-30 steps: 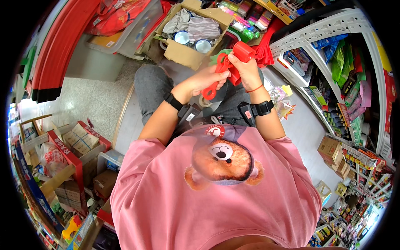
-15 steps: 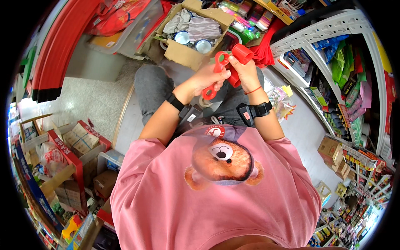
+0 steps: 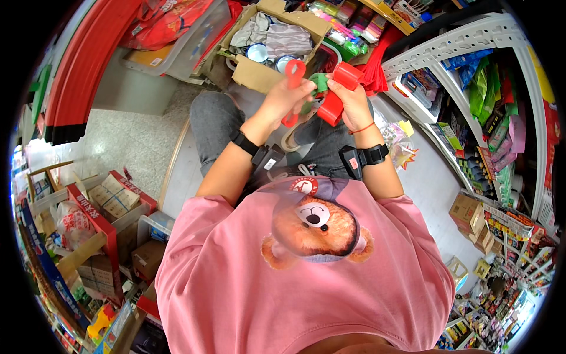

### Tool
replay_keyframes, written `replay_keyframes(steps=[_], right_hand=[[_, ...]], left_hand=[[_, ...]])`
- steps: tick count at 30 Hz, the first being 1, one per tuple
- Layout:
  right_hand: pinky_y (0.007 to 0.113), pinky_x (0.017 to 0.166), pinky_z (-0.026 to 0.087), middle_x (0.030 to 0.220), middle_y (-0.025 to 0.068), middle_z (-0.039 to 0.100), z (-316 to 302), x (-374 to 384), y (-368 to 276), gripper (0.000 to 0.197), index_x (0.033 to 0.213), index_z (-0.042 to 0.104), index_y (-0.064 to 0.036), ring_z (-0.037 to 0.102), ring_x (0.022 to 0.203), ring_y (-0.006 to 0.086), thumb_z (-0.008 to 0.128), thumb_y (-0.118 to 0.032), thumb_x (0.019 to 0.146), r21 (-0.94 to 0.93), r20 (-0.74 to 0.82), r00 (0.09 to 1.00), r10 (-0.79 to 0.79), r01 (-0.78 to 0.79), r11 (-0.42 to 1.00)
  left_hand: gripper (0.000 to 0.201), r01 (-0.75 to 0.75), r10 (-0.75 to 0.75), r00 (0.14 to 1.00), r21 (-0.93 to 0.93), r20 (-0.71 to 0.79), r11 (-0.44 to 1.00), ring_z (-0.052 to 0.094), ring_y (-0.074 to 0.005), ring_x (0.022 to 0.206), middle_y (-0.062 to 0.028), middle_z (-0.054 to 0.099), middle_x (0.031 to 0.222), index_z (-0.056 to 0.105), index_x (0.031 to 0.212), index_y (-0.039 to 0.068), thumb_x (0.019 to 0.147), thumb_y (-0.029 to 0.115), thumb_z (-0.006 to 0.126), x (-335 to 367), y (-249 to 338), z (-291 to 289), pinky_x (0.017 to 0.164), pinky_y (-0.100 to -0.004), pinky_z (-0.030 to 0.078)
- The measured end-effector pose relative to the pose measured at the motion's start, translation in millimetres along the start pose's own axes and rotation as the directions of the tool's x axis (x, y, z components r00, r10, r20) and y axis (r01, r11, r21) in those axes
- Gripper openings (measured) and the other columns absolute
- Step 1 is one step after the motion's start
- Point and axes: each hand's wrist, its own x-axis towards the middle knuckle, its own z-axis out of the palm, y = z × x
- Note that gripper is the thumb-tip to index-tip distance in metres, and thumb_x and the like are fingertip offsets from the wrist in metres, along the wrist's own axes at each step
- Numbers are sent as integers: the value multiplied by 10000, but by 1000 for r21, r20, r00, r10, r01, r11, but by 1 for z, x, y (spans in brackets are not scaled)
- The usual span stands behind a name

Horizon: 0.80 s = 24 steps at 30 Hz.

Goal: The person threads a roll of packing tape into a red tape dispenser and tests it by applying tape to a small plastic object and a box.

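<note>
Above my lap, my left hand (image 3: 284, 99) is closed on a red plastic piece with a ring at each end (image 3: 295, 68); its middle is hidden by my fingers. Opposite it, my right hand (image 3: 354, 106) pinches a red plastic piece with two short, wide tubes (image 3: 331, 110). A small green plastic part (image 3: 320, 82) shows between the two hands, next to my right thumb. Which hand bears the green part I cannot tell. The ringed piece and the tubed piece are apart.
An open cardboard box (image 3: 259, 76) with gloves and rolls of tape stands just beyond my hands. Red strips (image 3: 372, 68) hang to its right. White metal shelving (image 3: 489, 32) with packaged goods rises at right; a clear plastic bin (image 3: 194, 35) is at far left.
My left hand has drawn left with the ringed piece, away from the tubed piece in my right hand. The gap has opened and the green part shows more.
</note>
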Motion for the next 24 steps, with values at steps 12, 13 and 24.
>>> replay_keyframes(steps=[12,13,24], right_hand=[[348,825,515,1091,98,607,12,-1,9,309,1155,542,29,608,968,192,615,-72,873,253,29,994,103,-107,962],[348,829,513,1093,99,606,12,-1,8,308,1154,544,29,606,972,192,615,-76,874,258,40,994,105,-112,960],[334,869,482,1112,96,599,14,1,6,310,1156,543,28,589,999,182,607,-88,875,222,25,999,49,-53,974]], left_hand=[[301,-260,235,965,310,116,915,521,-54,624,11,610,792,593,1047,11,855,223,688,15,-26,-1,555,-210,416],[299,-188,159,980,318,117,929,528,-58,630,14,605,783,591,1043,10,860,228,684,10,-15,1,559,-212,420],[241,-74,71,996,63,52,995,472,-38,560,23,569,723,594,983,49,886,261,656,2,-11,5,513,-199,387]])
